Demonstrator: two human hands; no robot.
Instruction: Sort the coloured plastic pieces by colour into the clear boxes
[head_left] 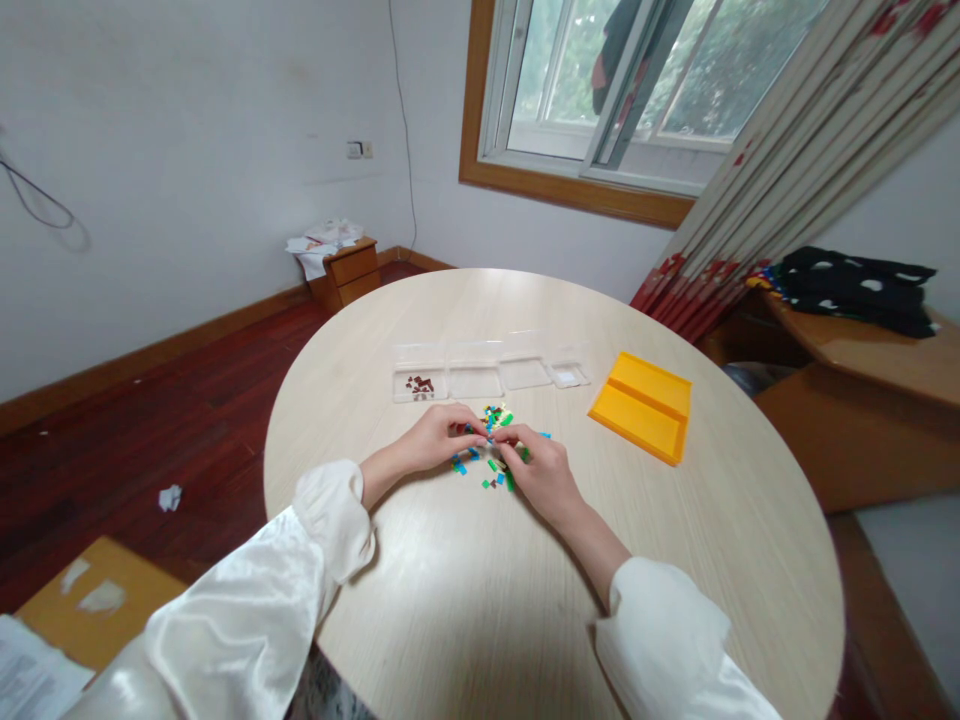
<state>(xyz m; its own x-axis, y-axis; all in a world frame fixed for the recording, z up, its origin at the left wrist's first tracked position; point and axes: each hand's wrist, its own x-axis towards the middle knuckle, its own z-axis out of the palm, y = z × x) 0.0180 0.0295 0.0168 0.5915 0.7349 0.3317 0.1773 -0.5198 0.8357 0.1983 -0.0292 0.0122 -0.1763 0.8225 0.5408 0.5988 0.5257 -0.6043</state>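
so the left hand [435, 436] is curling in, fingertips pinching together right at the edge of a little pile of bricks [495, 416]; the right hand [541, 472] is coming at it from the other side, fingers bunching shut too, and the tips of both hands are meeting over the pile; honestly the bits are too tiny to tell whether either pinch is actually holding one; the bricks are looking mostly blue and green, with a few strays lying just in front of the hands; all of it is sitting around the middle of a round pale wood surface [465, 600]; just behind the pile a row of four clear trays [525, 373] is lying side by side, and the leftmost one is holding some dark red-brown pieces [420, 384]; off to the right, well apart from the hands, a yellow tray [643, 405] is lying at an angle; shiny white sleeves [247, 600] are covering both arms down to the wrists
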